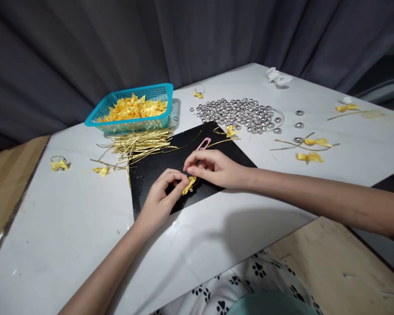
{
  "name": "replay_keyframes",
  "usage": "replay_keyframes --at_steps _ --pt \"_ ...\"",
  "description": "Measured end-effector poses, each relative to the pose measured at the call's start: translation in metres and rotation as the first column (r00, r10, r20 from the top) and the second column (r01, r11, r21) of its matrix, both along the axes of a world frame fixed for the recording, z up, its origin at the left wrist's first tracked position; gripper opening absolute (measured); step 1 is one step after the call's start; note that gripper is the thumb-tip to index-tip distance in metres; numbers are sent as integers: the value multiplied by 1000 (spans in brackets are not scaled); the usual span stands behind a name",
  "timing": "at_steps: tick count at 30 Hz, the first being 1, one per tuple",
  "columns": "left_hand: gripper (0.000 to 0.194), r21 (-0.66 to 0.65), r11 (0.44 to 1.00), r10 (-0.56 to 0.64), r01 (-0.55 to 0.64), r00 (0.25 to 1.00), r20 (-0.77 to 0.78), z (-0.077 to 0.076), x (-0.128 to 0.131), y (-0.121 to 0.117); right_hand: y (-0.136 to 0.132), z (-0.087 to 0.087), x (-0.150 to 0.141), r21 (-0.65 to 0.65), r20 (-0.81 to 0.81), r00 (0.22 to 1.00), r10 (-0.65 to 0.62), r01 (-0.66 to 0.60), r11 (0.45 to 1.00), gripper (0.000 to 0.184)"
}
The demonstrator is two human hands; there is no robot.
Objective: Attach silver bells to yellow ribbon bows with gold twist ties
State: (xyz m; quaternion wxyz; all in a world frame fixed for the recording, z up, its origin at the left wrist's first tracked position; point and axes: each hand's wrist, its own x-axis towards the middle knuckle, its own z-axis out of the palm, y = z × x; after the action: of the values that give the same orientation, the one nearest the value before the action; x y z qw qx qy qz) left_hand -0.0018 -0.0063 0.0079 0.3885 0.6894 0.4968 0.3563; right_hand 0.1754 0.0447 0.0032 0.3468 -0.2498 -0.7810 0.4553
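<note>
A white table (68,227) fills most of the frame, tilting from the lower left up to the right edge, with a dark curtain (85,43) hanging behind it across the top. In the middle lies a black mat (157,168), and both of the person's arms reach onto it from below and from the right. At the upper left of the table sits a blue basket (131,124) heaped with yellow bows, and just in front of it, overlapping the mat's upper left corner, spreads a bundle of gold wire ties (138,144). Above and right of the mat lies a heap of silver bells (239,114), with a few strays nearby.

The left hand (160,199) comes in from the lower left, its fingers curled and pinching one end of a small yellow bow (189,184) at the centre of the mat. The right hand (213,168), entering from the right, closes thumb and fingers on the same bow from above. A tiny silver bead shows at the bow's lower edge. Just above the right hand's fingertips lie pink scissors (203,144). Loose finished bows (310,156) lie scattered on the table at the right and far left.
</note>
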Motion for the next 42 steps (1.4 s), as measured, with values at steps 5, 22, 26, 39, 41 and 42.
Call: replay_keyframes --at_steps 5,22,26,39,41,42 --pt "12 -29 999 -19 19 1000 -7 -1 -1 2 1 4 7 348 17 999 38 -41 937 10" --pt "9 -31 996 86 -85 995 44 0 -1 1 3 1 2 159 177 983 56 -85 984 11" --pt "9 23 994 101 -102 994 45 0 0 1 1 -3 -1 -78 106 994 32 -23 997 12" --pt "10 2 994 113 -113 992 50 2 1 1 -7 -7 -3 110 -7 987 -162 162 981 7" --pt "10 -3 994 111 -111 992 54 2 0 1 -9 -8 -2 233 -36 983 -181 184 955 6" --pt "10 -9 994 111 -110 992 57 1 0 1 -10 -8 -2 293 -51 981 -188 195 936 6"
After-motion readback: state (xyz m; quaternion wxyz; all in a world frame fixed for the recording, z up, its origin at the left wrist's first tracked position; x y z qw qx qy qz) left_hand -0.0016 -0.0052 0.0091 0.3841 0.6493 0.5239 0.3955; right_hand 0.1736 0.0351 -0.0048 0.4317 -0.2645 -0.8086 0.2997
